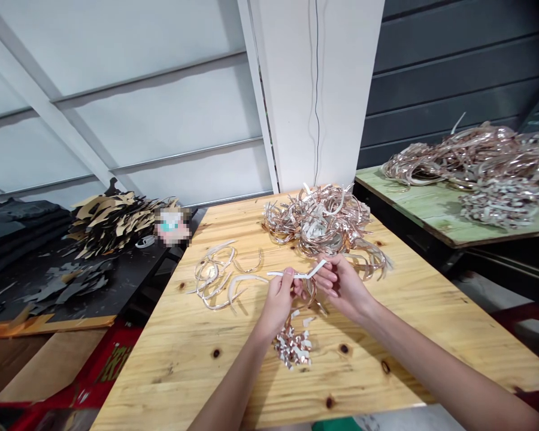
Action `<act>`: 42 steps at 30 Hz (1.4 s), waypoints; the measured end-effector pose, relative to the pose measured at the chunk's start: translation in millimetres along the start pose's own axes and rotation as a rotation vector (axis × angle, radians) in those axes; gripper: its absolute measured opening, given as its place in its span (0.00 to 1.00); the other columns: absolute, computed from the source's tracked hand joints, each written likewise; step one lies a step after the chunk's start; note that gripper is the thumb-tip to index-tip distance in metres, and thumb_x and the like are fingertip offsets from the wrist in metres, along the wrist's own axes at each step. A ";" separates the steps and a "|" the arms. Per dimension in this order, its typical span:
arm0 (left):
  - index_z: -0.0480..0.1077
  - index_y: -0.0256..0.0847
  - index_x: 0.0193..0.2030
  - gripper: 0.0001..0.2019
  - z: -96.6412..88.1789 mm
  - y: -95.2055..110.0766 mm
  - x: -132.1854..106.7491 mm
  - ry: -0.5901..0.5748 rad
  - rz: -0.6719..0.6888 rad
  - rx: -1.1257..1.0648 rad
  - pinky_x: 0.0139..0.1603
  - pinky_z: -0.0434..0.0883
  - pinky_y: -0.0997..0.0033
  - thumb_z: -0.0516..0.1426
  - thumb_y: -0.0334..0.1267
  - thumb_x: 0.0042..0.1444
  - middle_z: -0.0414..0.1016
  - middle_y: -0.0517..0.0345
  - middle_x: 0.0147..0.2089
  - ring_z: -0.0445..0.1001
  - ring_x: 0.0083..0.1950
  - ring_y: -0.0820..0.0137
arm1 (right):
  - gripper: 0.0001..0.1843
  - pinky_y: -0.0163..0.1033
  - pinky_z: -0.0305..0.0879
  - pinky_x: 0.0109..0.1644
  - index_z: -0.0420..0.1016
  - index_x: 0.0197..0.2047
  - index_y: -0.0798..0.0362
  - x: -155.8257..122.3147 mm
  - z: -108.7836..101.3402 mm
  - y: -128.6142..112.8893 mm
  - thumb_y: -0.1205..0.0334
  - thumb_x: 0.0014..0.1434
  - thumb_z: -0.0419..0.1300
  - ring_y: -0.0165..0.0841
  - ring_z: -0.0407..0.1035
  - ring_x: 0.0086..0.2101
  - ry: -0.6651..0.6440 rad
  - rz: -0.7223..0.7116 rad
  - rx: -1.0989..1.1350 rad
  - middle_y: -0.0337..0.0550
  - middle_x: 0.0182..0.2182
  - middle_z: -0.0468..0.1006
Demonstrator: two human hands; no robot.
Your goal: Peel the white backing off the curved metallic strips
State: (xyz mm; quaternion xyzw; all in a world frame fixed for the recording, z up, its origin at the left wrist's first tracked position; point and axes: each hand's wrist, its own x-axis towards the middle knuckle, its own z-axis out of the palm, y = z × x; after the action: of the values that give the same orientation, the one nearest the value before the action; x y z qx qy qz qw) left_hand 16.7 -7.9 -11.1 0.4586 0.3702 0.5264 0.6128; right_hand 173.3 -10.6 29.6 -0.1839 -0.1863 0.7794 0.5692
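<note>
A thin white strip point(300, 276) with a bend in it spans the space between my hands above the wooden table. My left hand point(280, 294) pinches it between thumb and fingers. Its bent end rests in the curled fingers of my right hand point(341, 285). Below my right hand hangs a rose-gold curved length, partly hidden by the fingers. Under my hands lies a small heap of short shiny cut pieces point(293, 348). Several loose curved strips point(215, 275) lie to the left. Behind my hands is a big tangled pile of rose-gold and white strips point(318, 218).
The wooden table point(175, 377) has knots in its surface. At right, a pale green table point(413, 206) carries more shiny strips point(476, 155). On the left, a dark table point(130, 278) holds brown and black scraps point(112, 221) and folded dark cloth point(18, 224). A white wall stands behind.
</note>
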 end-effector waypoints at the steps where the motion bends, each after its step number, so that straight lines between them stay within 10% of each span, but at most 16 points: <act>1: 0.64 0.39 0.26 0.24 0.9 0.9 0.4 0.033 -0.003 -0.026 0.32 0.66 0.72 0.61 0.58 0.60 0.61 0.65 0.24 0.62 0.26 0.75 | 0.16 0.28 0.45 0.14 0.58 0.23 0.50 0.9 -1.7 -1.5 0.67 0.56 0.62 0.25 0.47 0.17 -0.015 -0.015 0.038 0.29 0.15 0.54; 6: 0.65 0.40 0.26 0.23 3.8 8.3 1.6 0.123 0.041 -0.098 0.32 0.67 0.72 0.63 0.56 0.57 0.64 0.64 0.25 0.66 0.26 0.74 | 0.17 0.28 0.47 0.15 0.56 0.24 0.50 2.0 -4.1 -6.2 0.68 0.54 0.62 0.25 0.49 0.17 -0.001 -0.108 0.088 0.30 0.16 0.54; 10: 0.66 0.39 0.28 0.22 3.9 11.9 1.2 0.134 0.095 -0.176 0.35 0.70 0.70 0.62 0.56 0.58 0.69 0.61 0.27 0.72 0.31 0.71 | 0.19 0.30 0.54 0.17 0.58 0.28 0.49 -0.6 1.4 -1.6 0.50 0.59 0.63 0.27 0.55 0.19 0.068 -0.102 -0.036 0.31 0.19 0.58; 22: 0.66 0.40 0.29 0.22 6.2 14.2 -3.0 0.011 0.160 -0.224 0.48 0.72 0.67 0.60 0.56 0.61 0.70 0.58 0.34 0.71 0.41 0.68 | 0.17 0.37 0.59 0.20 0.62 0.33 0.47 0.3 -15.9 23.2 0.46 0.68 0.57 0.32 0.67 0.16 -0.014 -0.281 -1.159 0.32 0.20 0.69; 32: 0.67 0.42 0.31 0.20 0.7 17.5 -14.1 -0.101 0.195 0.452 0.38 0.64 0.69 0.56 0.57 0.64 0.65 0.60 0.30 0.63 0.34 0.69 | 0.13 0.37 0.57 0.32 0.65 0.32 0.50 -9.1 -8.4 21.2 0.58 0.70 0.53 0.31 0.62 0.26 -0.169 -0.450 -1.321 0.35 0.24 0.69; 42: 0.63 0.42 0.28 0.25 0.1 8.4 -10.8 -0.107 0.165 0.423 0.40 0.65 0.68 0.46 0.56 0.70 0.64 0.60 0.29 0.65 0.33 0.69 | 0.12 0.37 0.55 0.27 0.68 0.27 0.50 -4.2 -3.1 21.0 0.60 0.63 0.55 0.30 0.58 0.21 -0.091 -0.242 -0.832 0.33 0.18 0.67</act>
State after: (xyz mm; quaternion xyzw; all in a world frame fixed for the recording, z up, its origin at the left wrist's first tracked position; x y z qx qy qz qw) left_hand 12.4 -18.4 -3.4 0.6328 0.4007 0.4602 0.4766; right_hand 158.9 -20.3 16.8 -0.3401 -0.5297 0.5728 0.5250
